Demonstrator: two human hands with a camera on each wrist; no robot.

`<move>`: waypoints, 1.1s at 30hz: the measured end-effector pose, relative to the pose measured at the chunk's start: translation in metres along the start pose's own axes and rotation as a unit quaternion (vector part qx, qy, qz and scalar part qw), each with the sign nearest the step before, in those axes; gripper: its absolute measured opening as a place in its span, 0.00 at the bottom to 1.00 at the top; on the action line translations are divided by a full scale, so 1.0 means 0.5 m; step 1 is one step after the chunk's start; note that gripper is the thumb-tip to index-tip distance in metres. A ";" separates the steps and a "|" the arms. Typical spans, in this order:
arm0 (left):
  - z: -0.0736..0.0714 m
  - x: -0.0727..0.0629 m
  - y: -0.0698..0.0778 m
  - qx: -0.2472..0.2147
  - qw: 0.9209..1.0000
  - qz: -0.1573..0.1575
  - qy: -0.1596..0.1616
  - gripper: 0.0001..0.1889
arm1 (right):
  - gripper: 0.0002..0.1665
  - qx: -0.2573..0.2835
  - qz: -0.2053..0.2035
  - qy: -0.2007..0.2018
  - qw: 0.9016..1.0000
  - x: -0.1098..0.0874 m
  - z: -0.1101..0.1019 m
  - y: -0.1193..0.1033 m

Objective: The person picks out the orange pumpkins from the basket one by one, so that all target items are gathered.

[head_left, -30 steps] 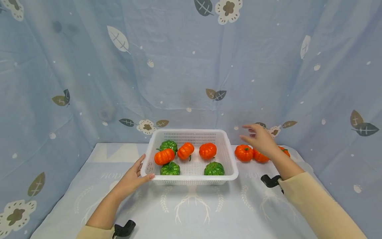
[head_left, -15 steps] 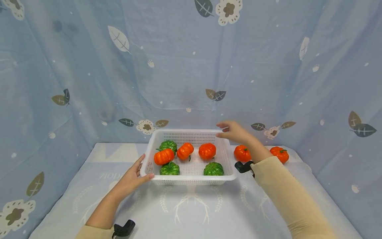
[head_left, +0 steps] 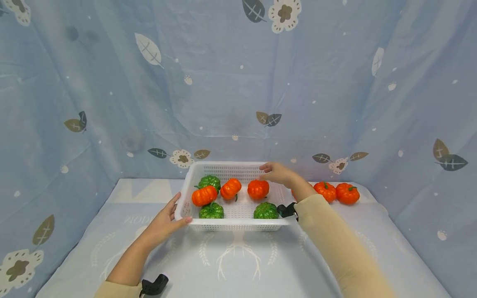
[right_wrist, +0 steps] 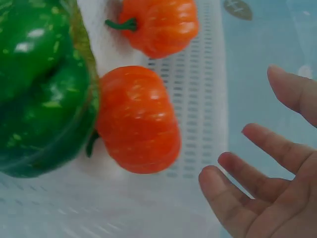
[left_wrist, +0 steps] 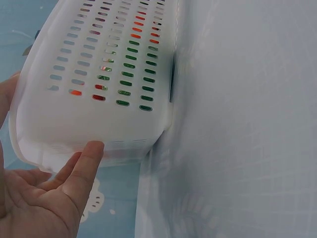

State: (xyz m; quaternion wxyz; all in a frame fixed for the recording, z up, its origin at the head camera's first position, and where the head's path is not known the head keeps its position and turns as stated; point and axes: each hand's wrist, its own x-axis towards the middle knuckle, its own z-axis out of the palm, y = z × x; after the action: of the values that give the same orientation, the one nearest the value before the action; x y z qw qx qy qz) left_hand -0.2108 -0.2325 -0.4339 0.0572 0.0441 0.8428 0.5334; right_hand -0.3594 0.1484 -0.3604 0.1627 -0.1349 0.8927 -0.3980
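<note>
A white perforated plastic basket (head_left: pixel 238 222) stands on the table, holding several small pumpkins. My left hand (head_left: pixel 162 227) holds its near left corner, thumb on the rim and fingers against the end wall (left_wrist: pixel 114 126). Above the basket's right part hovers my right hand (head_left: pixel 278 174), fingers parted and loosely bent around nothing. Just below it lies an orange pumpkin (head_left: pixel 258 190), apart from the fingers in the right wrist view. Two more orange pumpkins (head_left: pixel 230 189) lie towards the left. Green pumpkins sit at back left (head_left: pixel 209 182), front left (head_left: pixel 211 210) and front right (head_left: pixel 266 210).
Right of the basket, orange pumpkins (head_left: pixel 325 192) stand in a row at the table's back; one is mostly hidden by my right wrist. A blue patterned curtain (head_left: pixel 238 82) hangs close behind. The light patterned tablecloth (head_left: pixel 238 260) spreads out in front.
My right hand has moved left from above the pumpkins on the table, then come down over the basket's right part. The left hand and basket have stayed put.
</note>
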 end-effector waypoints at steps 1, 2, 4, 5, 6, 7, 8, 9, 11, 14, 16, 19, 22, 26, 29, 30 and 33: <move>0.000 0.000 -0.001 -0.001 1.000 0.000 0.000 0.57 | 0.36 -0.001 0.008 0.000 1.000 0.003 0.003 0.002; -0.001 0.000 -0.001 -0.001 1.000 0.000 -0.001 0.57 | 0.36 -0.005 0.016 0.000 1.000 0.007 0.006 0.004; -0.001 0.001 -0.001 0.001 1.000 0.000 0.001 0.57 | 0.37 -0.010 0.032 -0.003 0.999 0.012 0.012 0.005; -0.002 0.001 -0.001 0.003 1.000 -0.001 0.002 0.57 | 0.38 -0.012 0.037 -0.006 0.999 0.014 0.014 0.005; -0.002 0.001 0.000 0.004 1.000 -0.002 0.002 0.57 | 0.38 -0.017 0.040 -0.008 0.999 0.017 0.016 0.004; -0.002 0.001 0.000 0.004 1.000 -0.002 0.003 0.57 | 0.39 -0.022 0.041 -0.009 0.999 0.021 0.019 0.004; -0.002 0.001 0.000 0.004 1.000 -0.003 0.004 0.57 | 0.39 -0.026 0.040 -0.010 0.999 0.024 0.021 0.003; -0.002 0.001 0.000 0.005 1.000 -0.003 0.004 0.57 | 0.40 -0.027 0.040 -0.013 0.999 0.027 0.023 0.003; -0.002 0.001 -0.001 0.005 1.000 -0.002 0.005 0.57 | 0.40 -0.032 0.042 -0.015 0.998 0.033 0.028 0.005; -0.001 0.002 -0.003 0.003 1.000 0.000 0.003 0.58 | 0.39 -0.035 0.050 -0.015 0.998 0.041 0.035 0.012; 0.000 0.002 -0.003 0.000 1.000 -0.001 0.004 0.58 | 0.38 -0.037 0.055 -0.013 0.998 0.045 0.039 0.018; 0.000 0.003 -0.004 -0.002 1.000 0.000 0.002 0.57 | 0.38 -0.049 0.056 -0.012 0.997 0.050 0.045 0.024; 0.001 0.004 -0.005 -0.003 1.000 0.000 0.002 0.56 | 0.39 -0.068 0.059 -0.015 0.996 0.051 0.049 0.025; 0.001 0.004 -0.005 -0.011 1.000 -0.002 0.001 0.56 | 0.40 -0.090 0.063 -0.020 0.994 0.054 0.052 0.024; 0.000 0.003 -0.004 -0.010 1.000 0.001 0.000 0.57 | 0.39 -0.108 0.062 -0.021 0.992 0.059 0.054 0.026; 0.000 0.002 -0.004 -0.007 1.000 0.002 0.001 0.57 | 0.39 -0.116 0.060 -0.021 0.991 0.061 0.055 0.027; -0.001 0.003 -0.005 -0.002 1.000 0.004 0.000 0.57 | 0.37 -0.135 0.053 -0.020 0.989 0.064 0.057 0.030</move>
State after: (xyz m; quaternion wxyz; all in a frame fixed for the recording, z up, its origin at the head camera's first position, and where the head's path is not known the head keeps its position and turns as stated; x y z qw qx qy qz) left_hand -0.2122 -0.2337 -0.4359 0.0550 0.0471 0.8414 0.5355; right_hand -0.3790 0.1272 -0.3957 0.1814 -0.1157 0.9408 -0.2619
